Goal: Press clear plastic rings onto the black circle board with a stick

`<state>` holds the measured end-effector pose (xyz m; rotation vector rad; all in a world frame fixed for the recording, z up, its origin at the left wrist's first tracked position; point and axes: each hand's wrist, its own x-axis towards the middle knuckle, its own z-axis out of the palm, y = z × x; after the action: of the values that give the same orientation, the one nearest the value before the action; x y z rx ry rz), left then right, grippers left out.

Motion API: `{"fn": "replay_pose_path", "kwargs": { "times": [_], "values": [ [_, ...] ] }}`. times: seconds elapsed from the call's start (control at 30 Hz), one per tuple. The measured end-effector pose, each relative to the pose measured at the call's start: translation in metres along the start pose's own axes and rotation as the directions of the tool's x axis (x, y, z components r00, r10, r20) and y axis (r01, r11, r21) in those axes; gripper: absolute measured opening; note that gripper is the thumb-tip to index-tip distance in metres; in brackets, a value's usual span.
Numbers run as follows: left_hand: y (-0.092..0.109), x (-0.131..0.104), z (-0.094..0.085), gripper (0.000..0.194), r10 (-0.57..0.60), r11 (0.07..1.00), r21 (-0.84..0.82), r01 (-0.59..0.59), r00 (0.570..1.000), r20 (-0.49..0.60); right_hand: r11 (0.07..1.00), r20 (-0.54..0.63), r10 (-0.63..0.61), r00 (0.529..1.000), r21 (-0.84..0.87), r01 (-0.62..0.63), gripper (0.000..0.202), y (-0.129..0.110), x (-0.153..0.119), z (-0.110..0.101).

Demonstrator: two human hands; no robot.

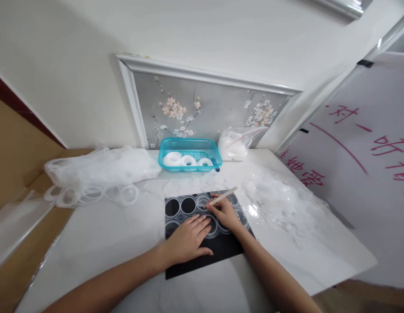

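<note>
A black sheet [202, 259] lies on the table, covered in its upper part by clear film with rows of ring outlines. Some circles on it, such as the black circle [188, 206] at the back, show plain dark centres. My left hand [189, 238] rests flat on the sheet with its fingers spread. Just to its right, my right hand [224, 211] grips a slim pale stick-like tool [223, 196] like a pen. The tool's lower end is at a ring in the back row; its tip is too small to make out.
A blue plastic basket [190, 141] holding several white rolls [188, 160] stands against the wall. Beside it is a clear bag [234, 145] of white material. Clear film rings [104, 167] are heaped at left, and crumpled clear film scraps [286, 204] at right. A whiteboard [361, 143] borders the right side.
</note>
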<state>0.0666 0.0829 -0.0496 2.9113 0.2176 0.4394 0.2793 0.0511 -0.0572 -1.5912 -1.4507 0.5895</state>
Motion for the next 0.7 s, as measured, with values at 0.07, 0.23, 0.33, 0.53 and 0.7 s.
{"fn": "replay_pose_path", "kwargs": {
  "times": [0.07,0.23,0.33,0.53,0.7],
  "values": [
    [-0.003,0.000,0.007,0.072,-0.021,1.000,-0.007,0.021,1.000,0.017,1.000,0.026,-0.008,1.000,-0.001,0.008,0.022,0.000,0.002,-0.001],
    [-0.007,-0.002,0.008,0.072,-0.089,0.995,-0.031,0.090,0.995,0.044,1.000,0.045,-0.010,0.999,-0.006,0.010,0.015,0.003,0.003,0.000],
    [-0.007,-0.001,0.005,0.073,-0.101,0.992,-0.070,0.105,0.993,0.064,0.999,0.037,-0.017,0.999,-0.037,0.019,0.010,0.005,0.003,0.001],
    [-0.003,0.005,-0.003,0.073,-0.139,0.980,-0.123,0.154,0.982,0.127,0.959,0.027,-0.160,0.987,-0.232,0.162,0.015,-0.006,-0.010,0.000],
    [-0.004,0.010,-0.011,0.081,-0.167,0.961,-0.187,0.202,0.968,0.189,0.809,0.137,-0.308,0.941,-0.484,0.335,0.024,-0.018,-0.018,0.004]
  ]
}}
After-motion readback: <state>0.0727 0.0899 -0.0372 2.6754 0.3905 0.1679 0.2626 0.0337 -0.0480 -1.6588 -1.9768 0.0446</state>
